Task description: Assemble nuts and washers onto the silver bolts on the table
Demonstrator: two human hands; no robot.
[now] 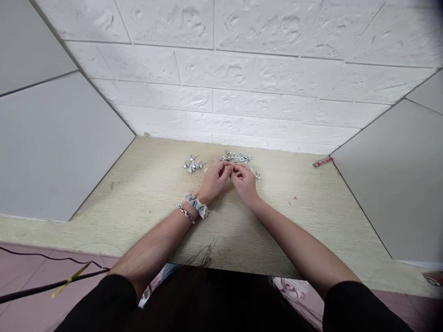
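Bumpy white brick [235,71] edges a grainy wooden tabletop [318,207], roomy sideways, where left hand [212,180] and right hand [245,182] pinch a tiny piece [232,168] near shiny bolts [191,169].

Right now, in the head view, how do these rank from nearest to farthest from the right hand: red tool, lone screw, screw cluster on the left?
1. Lone screw, just right of the right hand.
2. Screw cluster, left, beyond the left hand.
3. Red tool, off to the far right.

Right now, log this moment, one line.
left hand: fingers curled; right hand: fingers curled, alongside; anything held: unclear; bolts: left of hands; loose hardware: beyond
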